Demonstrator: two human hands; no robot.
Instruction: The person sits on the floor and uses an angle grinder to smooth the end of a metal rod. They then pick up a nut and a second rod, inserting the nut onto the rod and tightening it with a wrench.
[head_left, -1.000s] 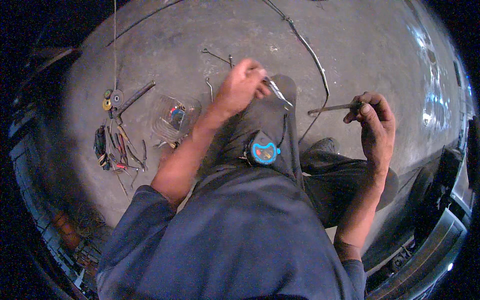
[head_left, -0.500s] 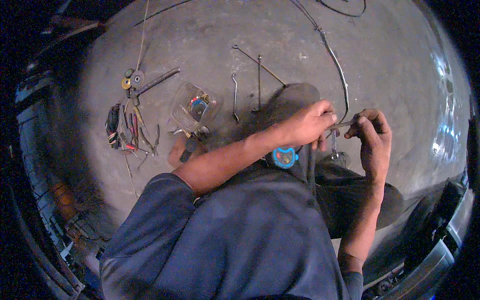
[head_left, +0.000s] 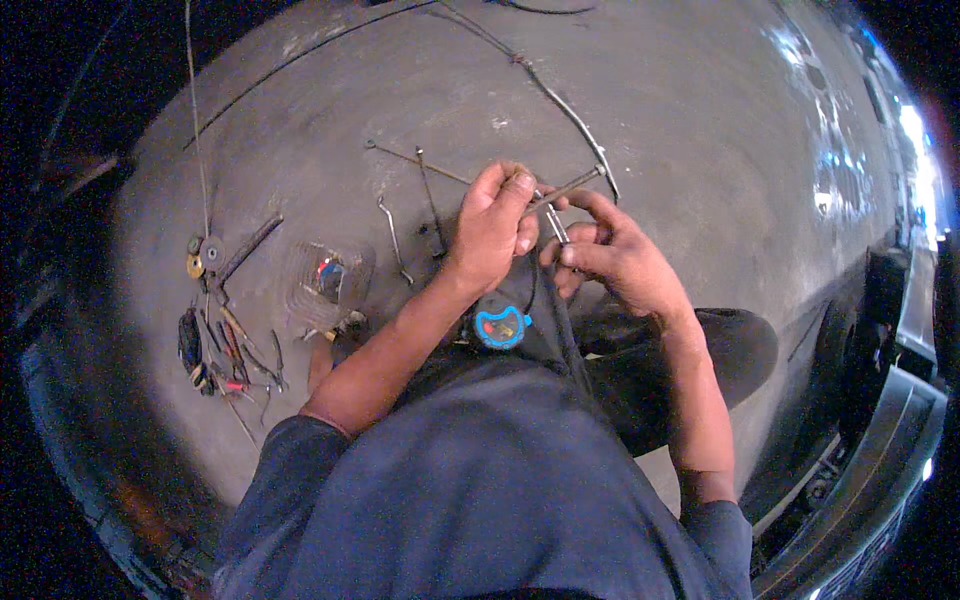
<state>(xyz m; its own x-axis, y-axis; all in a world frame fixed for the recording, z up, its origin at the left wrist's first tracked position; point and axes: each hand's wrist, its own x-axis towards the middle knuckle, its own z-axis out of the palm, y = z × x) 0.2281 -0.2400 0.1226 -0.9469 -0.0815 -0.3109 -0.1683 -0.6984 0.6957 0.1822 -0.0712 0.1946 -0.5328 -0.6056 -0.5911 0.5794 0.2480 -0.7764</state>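
Observation:
My left hand (head_left: 492, 225) is closed on the near end of a thin metal rod (head_left: 572, 188), pinching it between thumb and fingers. The rod slants up to the right and ends in a small knob like a bolt head. With fingers bent, my right hand (head_left: 625, 258) grips a short, shiny spanner (head_left: 556, 224), which crosses just under the rod. Whether the spanner touches the rod is hidden by the fingers. Below my left hand, a round object with a blue rim (head_left: 500, 328) rests against my dark clothing.
On the grey floor lie an offset ring spanner (head_left: 390, 236), a long rod (head_left: 428, 190), a clear plastic tub (head_left: 322, 283) with small parts, several pliers and hand tools (head_left: 235, 345), and round discs (head_left: 210, 252). A cable (head_left: 565, 105) curves beyond my hands.
The view has shifted, and the floor things sit further left. My right hand has let go of the rod's end and now holds the spanner, which hung below the rod before.

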